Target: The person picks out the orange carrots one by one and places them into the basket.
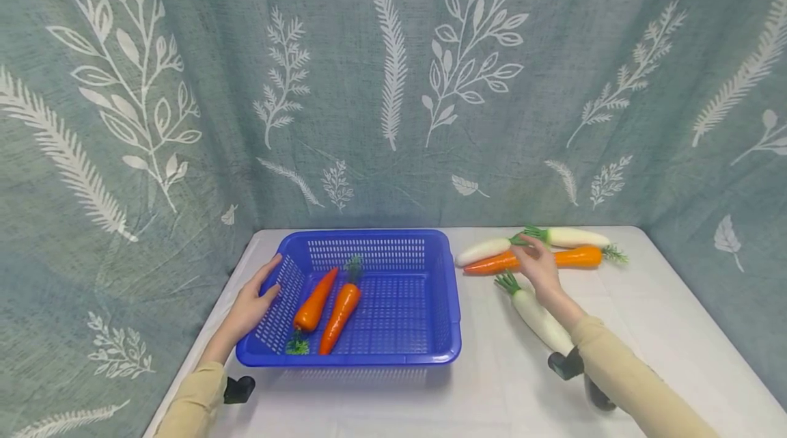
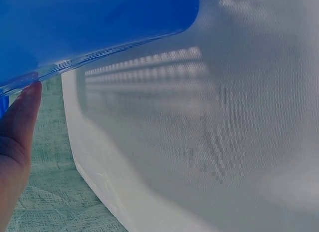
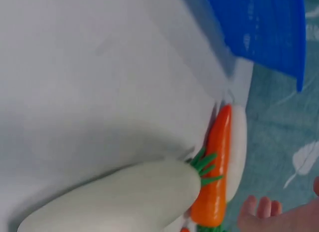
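Note:
My left hand (image 1: pixel 249 305) holds the left rim of a blue plastic basket (image 1: pixel 451 301), its thumb over the inner side. In the left wrist view, a digit (image 2: pixel 25 117) meets the rim's edge. Two orange carrots (image 1: pixel 316 301) lie in the basket's left half. My right hand (image 1: pixel 541 270) is over the group of vegetables on the right, fingers loosely bent, nothing held. Beneath and around it are a carrot (image 1: pixel 492 264), another carrot (image 1: pixel 578 257), a white radish (image 1: pixel 486 251) and a second white radish (image 1: pixel 578 238). A third white radish (image 1: pixel 541 322) lies nearer, below the hand.
The white table (image 1: pixel 492 397) carries everything and ends at a green leaf-patterned curtain (image 1: pixel 369 151) behind and at both sides. Dark wrist camera mounts (image 1: pixel 240 390) stick out beside both sleeves. The right forearm overlaps the nearest radish's lower end.

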Tool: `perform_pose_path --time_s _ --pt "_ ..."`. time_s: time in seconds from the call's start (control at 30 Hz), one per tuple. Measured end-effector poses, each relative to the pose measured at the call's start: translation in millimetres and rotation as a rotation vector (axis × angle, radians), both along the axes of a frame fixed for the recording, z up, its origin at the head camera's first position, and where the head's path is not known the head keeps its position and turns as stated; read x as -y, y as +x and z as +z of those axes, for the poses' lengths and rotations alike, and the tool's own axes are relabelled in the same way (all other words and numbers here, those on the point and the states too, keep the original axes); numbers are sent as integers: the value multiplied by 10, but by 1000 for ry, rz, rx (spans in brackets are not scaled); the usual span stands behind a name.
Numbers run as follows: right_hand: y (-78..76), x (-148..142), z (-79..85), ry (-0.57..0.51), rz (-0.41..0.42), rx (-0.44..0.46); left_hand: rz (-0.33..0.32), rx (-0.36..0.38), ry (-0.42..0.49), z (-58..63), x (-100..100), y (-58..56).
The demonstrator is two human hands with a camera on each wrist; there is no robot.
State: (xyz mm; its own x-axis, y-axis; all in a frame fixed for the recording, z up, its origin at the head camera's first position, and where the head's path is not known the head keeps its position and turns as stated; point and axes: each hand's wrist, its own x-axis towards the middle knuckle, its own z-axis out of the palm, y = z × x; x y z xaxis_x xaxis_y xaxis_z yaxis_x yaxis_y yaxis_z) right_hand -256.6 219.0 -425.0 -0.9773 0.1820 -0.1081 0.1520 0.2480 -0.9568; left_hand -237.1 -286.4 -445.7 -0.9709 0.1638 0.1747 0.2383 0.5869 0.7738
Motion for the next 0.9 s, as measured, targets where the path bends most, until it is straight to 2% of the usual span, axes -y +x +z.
perform_pose_path --time_s 0.17,0.4,0.53,0.6,0.7,0.9 --pt "-50 -111 -49 -30 -45 45 5 -4 -14 -45 17 -24" --pt "-86 -242 -135 -79 -88 105 14 -14 -25 -40 8 -19" --pt "-121 -283 -188 -96 -107 146 9 -44 -20 -68 18 -12" --pt "-134 -300 -214 -106 -103 174 9 -84 -7 -84 13 3" --pt "-154 -331 -247 -132 -75 217 -1 -102 23 -78 0 24" --pt "-186 -387 -309 -130 0 269 1 -26 15 -15 -5 18"
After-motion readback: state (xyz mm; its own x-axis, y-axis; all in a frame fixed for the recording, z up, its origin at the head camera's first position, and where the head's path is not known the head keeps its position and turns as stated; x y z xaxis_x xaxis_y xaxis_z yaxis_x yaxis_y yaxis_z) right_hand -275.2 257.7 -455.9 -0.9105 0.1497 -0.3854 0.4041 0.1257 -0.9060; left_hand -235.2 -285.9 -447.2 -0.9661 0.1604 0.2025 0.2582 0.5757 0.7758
